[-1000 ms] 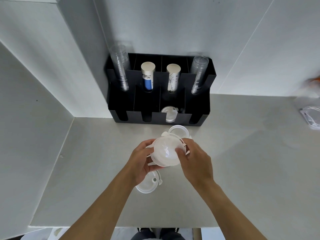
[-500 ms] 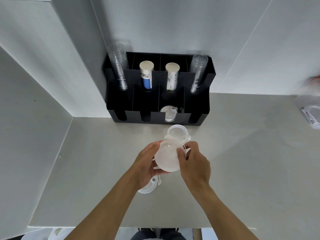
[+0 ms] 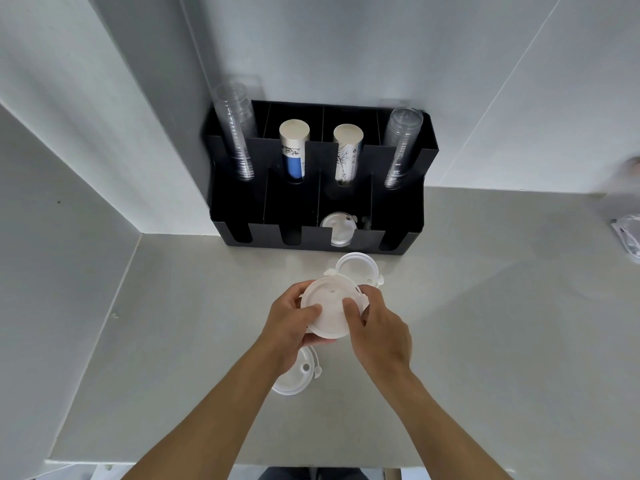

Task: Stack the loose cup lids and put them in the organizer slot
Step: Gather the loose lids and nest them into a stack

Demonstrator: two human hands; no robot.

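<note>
- Head view, hands: left hand (image 3: 287, 327) and right hand (image 3: 377, 329) both closed on one held lid stack (image 3: 330, 308), thumbs pressed on its top face, fingers wrapped under the rim; the count of lids in it cannot be told.
- Head view, loose lids: one far lid (image 3: 356, 270) lies on the counter (image 3: 485, 306) just beyond the hands; one near lid (image 3: 298, 375) lies partly under the left wrist.
- Head view, organizer (image 3: 394, 216): front slot, third from the left, already holds a slotted lid (image 3: 337, 230); the other front slots look unfilled.
- Judged progress: stacking under way; two lids left to gather, then insertion.
</note>
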